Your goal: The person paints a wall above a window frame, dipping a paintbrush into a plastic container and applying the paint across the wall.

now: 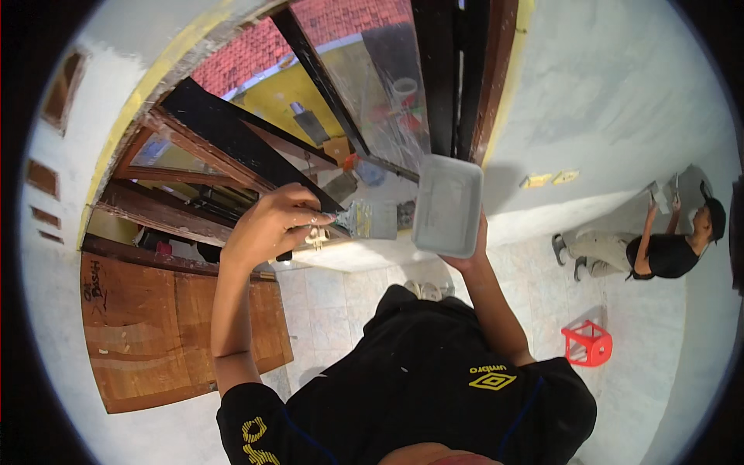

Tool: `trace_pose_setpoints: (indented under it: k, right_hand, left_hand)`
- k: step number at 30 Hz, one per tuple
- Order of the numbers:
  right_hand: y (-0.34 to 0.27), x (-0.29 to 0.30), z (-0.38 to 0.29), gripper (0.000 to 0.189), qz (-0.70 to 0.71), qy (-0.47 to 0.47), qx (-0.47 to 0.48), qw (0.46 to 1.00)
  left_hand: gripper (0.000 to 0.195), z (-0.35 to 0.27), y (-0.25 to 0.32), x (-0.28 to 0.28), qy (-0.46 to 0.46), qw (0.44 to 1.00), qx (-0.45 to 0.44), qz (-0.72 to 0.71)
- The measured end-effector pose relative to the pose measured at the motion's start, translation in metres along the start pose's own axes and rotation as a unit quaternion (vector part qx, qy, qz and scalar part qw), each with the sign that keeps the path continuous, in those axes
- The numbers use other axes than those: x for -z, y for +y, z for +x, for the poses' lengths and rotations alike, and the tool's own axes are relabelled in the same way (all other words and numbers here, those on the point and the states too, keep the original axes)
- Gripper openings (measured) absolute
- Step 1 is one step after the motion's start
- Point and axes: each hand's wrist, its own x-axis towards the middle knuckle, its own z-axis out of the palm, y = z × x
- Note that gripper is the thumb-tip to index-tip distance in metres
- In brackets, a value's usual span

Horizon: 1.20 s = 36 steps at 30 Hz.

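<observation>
My left hand grips the handle of a wide paintbrush between thumb and fingers. Its paint-smeared metal ferrule and pale grey bristles point right, towards the tub. Pale spots dot my fingers. My right hand holds a grey rectangular plastic tub from below and along its right side; most of those fingers are hidden behind it. The inside of the tub looks smooth and grey, and I cannot tell how much paint it holds. A small gap separates the bristles from the tub. Both hands are in front of a dark window frame.
A brown wooden panel bearing writing is at the left. Two yellowish wall plates sit on the grey-white wall. At the right a person holds flat tools near a wall. A red plastic stool stands on the tiled floor.
</observation>
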Motion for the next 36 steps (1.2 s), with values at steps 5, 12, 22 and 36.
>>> trace_pose_setpoints:
  k: [5, 12, 22, 36]
  right_hand:
    - [0.008, -0.005, 0.002, 0.066, -0.033, 0.023, 0.019, 0.999]
    - [0.012, -0.020, 0.019, 0.066, -0.052, 0.011, -0.008, 0.999]
    - [0.060, -0.044, 0.063, 0.067, -0.070, 0.010, -0.105, 0.992]
    - [0.062, -0.022, 0.064, 0.061, -0.077, -0.018, -0.122, 0.989]
  left_hand:
    - [0.037, -0.030, 0.015, 0.039, 0.031, 0.999, -0.015, -0.033]
    - [0.026, -0.069, 0.060, 0.181, 0.095, 0.992, 0.035, 0.072]
    - [0.024, -0.027, 0.148, 0.363, 0.117, 0.961, 0.153, 0.201]
    - [0.021, 0.007, 0.142, 0.366, 0.036, 0.929, 0.289, 0.230]
